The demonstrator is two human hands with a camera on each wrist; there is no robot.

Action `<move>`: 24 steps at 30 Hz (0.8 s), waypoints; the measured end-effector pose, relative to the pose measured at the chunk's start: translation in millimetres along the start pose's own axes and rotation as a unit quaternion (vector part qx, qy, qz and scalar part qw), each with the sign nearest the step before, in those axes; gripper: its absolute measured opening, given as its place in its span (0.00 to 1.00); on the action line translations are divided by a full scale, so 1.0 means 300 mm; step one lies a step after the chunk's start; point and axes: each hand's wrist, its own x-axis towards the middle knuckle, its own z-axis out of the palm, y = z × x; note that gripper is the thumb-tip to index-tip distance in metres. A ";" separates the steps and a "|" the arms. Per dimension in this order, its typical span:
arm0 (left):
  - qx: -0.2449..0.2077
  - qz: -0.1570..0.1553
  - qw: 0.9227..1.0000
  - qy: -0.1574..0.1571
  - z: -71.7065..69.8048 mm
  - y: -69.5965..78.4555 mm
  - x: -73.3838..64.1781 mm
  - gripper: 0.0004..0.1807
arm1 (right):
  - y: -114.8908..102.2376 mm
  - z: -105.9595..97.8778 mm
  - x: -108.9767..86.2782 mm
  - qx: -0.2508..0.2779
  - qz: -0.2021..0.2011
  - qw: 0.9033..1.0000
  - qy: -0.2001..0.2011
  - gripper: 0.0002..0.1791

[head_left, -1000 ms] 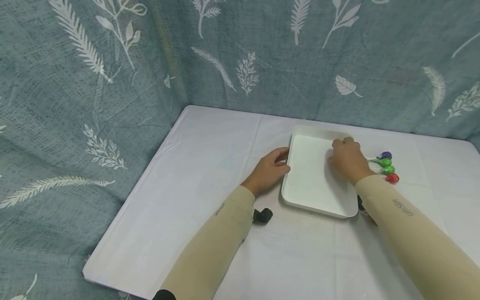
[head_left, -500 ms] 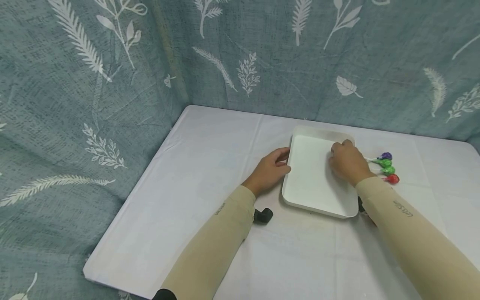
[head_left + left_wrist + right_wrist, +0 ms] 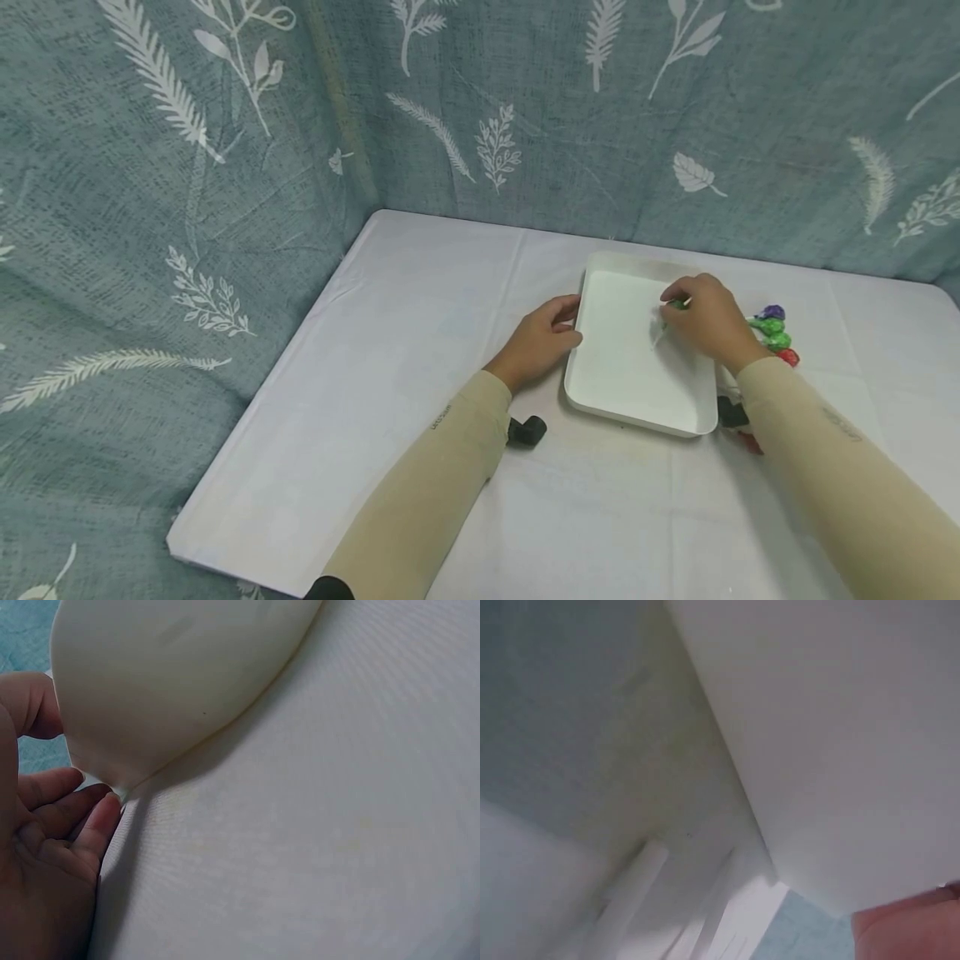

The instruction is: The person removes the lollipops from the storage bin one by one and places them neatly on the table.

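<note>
A shallow white tray [image 3: 630, 367] lies on the white-covered table. My left hand [image 3: 536, 343] grips its left rim, thumb and fingers on the edge; the left wrist view shows the fingertips [image 3: 101, 806] right at the tray's corner. Over the tray's right half, my right hand [image 3: 705, 321] pinches a green-wrapped lollipop [image 3: 677, 305], whose pale stick points down toward the tray floor. In the right wrist view only a bit of the right hand's fingers [image 3: 907, 934] shows, beside the tray's white wall [image 3: 817, 750].
Right of the tray, several wrapped lollipops lie in a column: a purple one [image 3: 771, 312], green ones [image 3: 777, 341] and a red one [image 3: 787, 357]. White sticks [image 3: 626, 900] show in the right wrist view. A blue-green leaf-print curtain [image 3: 525, 125] hangs behind the table.
My right hand has shifted slightly right and turned, and the green lollipop between its fingers has come into view. The left hand and the tray have stayed in place.
</note>
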 end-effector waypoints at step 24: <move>-0.006 -0.002 1.000 0.009 -0.013 0.012 0.016 0.36 | 0.007 -0.068 -0.132 0.128 0.030 0.991 0.037 0.19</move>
